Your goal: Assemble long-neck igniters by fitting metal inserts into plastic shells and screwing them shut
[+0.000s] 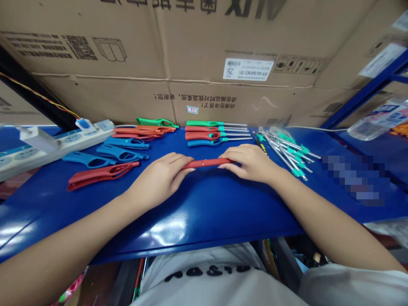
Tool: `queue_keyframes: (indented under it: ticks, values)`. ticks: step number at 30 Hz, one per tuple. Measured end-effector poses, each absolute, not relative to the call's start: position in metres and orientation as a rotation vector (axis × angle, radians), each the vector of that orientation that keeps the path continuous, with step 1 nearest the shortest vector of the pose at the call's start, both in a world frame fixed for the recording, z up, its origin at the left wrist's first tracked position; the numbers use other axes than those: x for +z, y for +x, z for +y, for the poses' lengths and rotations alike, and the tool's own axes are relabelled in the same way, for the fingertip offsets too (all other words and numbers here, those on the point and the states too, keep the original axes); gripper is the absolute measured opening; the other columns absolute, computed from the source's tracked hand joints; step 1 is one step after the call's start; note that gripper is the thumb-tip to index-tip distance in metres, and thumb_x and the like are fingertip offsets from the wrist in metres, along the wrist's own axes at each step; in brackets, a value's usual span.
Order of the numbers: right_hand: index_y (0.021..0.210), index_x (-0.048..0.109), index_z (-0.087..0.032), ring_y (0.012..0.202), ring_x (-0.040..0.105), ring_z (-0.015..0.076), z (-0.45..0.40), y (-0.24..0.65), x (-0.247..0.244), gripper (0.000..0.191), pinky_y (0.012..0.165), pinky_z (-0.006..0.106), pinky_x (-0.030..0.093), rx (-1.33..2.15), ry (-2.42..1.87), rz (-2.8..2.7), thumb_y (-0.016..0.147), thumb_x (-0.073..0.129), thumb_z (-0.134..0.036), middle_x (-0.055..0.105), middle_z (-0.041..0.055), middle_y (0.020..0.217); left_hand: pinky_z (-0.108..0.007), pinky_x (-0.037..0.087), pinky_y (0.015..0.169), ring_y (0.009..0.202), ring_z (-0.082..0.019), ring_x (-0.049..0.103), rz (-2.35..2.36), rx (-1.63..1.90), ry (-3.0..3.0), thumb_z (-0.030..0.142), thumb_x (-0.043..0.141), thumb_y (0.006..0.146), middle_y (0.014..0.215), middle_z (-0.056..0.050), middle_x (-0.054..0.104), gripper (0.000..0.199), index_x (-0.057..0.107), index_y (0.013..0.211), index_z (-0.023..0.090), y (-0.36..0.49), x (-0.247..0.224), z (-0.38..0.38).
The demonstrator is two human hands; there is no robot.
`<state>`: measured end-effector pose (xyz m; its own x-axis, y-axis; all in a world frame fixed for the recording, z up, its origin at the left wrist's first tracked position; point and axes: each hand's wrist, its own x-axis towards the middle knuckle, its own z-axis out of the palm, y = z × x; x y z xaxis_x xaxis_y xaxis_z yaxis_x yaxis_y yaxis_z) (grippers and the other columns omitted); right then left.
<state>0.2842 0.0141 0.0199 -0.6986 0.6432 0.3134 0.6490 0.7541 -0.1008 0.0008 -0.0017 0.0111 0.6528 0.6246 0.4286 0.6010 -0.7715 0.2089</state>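
Both hands grip one red lighter handle (204, 163), held level above the table and seen edge-on. My left hand (165, 172) pinches its left end; my right hand (247, 162) pinches its right end. Behind them lies a stack of long-neck lighters (207, 136) in green, red and blue, with metal rods pointing right. On the left are loose handle shells: blue ones (91, 160), a red one (102, 175), orange ones (140, 130) and a green one (156, 123). Beyond my right hand is a heap of metal lighter rods (287, 151) with teal ends.
The blue table (191, 212) backs onto a large cardboard box (127, 93). A white power strip (60, 146) with plugs runs along the left. At the right are a clear plastic bottle (376, 119) and a blue shelf post (360, 89). A black-and-yellow tool (262, 144) lies beside the rods.
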Motion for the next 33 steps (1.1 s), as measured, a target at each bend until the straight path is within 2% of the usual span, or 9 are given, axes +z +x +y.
queue_keyframes:
  ticks: [5,11,18,21,24,27,29,31,33]
  values:
    - [0.100,0.069,-0.017,0.073,0.061,0.0198,0.012,0.286,0.021,0.034,0.071,0.034,0.038,-0.209,-1.023,-2.649,0.104,0.045,-0.041,0.074,0.0076,0.092,-0.040,0.054,0.085,0.095,-0.026,0.066,1.044,0.774,2.778,0.032,0.050,0.103,0.105,-0.011,0.071,0.028,0.066,0.114,0.012,0.002,0.007,-0.002]
    - [0.097,0.070,-0.017,0.073,0.061,0.0182,0.010,0.275,0.009,0.035,0.072,0.033,0.038,-0.162,-0.888,-2.716,0.104,0.045,-0.041,0.073,0.0060,0.088,-0.034,0.052,0.075,0.083,-0.022,0.065,1.025,0.621,2.751,0.039,0.052,0.102,0.091,-0.007,0.068,0.029,0.068,0.104,0.015,0.007,-0.001,-0.007]
    - [0.098,0.068,-0.016,0.078,0.062,0.0187,0.009,0.269,0.006,0.033,0.073,0.031,0.039,-0.103,-0.870,-2.672,0.103,0.048,-0.042,0.074,0.0056,0.092,-0.034,0.052,0.076,0.083,-0.022,0.064,1.015,0.629,2.715,0.038,0.049,0.103,0.091,-0.008,0.068,0.031,0.068,0.101,0.013,0.008,0.000,-0.009]
    - [0.094,0.067,-0.015,0.078,0.061,0.0197,0.009,0.272,0.013,0.033,0.074,0.032,0.038,-0.116,-0.922,-2.717,0.104,0.046,-0.039,0.072,0.0070,0.091,-0.034,0.053,0.077,0.086,-0.023,0.066,1.018,0.640,2.706,0.041,0.051,0.102,0.095,-0.007,0.070,0.032,0.068,0.110,0.015,0.006,-0.001,-0.007]
    - [0.090,0.065,-0.015,0.075,0.060,0.0199,0.011,0.277,0.020,0.034,0.074,0.033,0.038,-0.072,-1.045,-2.741,0.104,0.043,-0.036,0.071,0.0078,0.088,-0.033,0.054,0.081,0.094,-0.023,0.068,1.058,0.691,2.702,0.040,0.056,0.100,0.110,-0.008,0.070,0.038,0.061,0.131,0.018,0.004,-0.003,-0.004]
    - [0.089,0.065,-0.015,0.071,0.060,0.0193,0.012,0.283,0.022,0.035,0.074,0.033,0.040,0.007,-1.121,-2.748,0.104,0.042,-0.036,0.071,0.0075,0.086,-0.032,0.054,0.081,0.097,-0.023,0.069,1.081,0.691,2.707,0.038,0.056,0.100,0.115,-0.009,0.070,0.043,0.055,0.139,0.020,0.004,-0.004,-0.004]
    - [0.095,0.067,-0.015,0.077,0.063,0.0204,0.012,0.284,0.022,0.033,0.076,0.034,0.044,0.062,-1.077,-2.731,0.104,0.043,-0.037,0.072,0.0083,0.091,-0.033,0.054,0.081,0.097,-0.024,0.070,1.063,0.686,2.695,0.041,0.055,0.100,0.115,-0.010,0.070,0.044,0.057,0.137,0.018,0.004,-0.003,-0.005]
    - [0.111,0.067,-0.015,0.093,0.066,0.0231,0.011,0.284,0.022,0.033,0.085,0.036,0.048,0.098,-0.956,-2.694,0.102,0.048,-0.041,0.073,0.0104,0.105,-0.033,0.054,0.081,0.095,-0.024,0.070,1.037,0.678,2.660,0.045,0.053,0.101,0.113,-0.009,0.072,0.042,0.062,0.131,0.017,0.005,-0.002,-0.006]
    - [0.125,0.064,-0.016,0.107,0.066,0.0257,0.010,0.282,0.021,0.041,0.093,0.039,0.049,0.093,-0.826,-2.668,0.099,0.055,-0.046,0.071,0.0123,0.120,-0.032,0.054,0.081,0.092,-0.023,0.071,1.022,0.671,2.609,0.047,0.050,0.102,0.110,-0.008,0.074,0.040,0.067,0.125,0.019,0.006,0.000,-0.007]
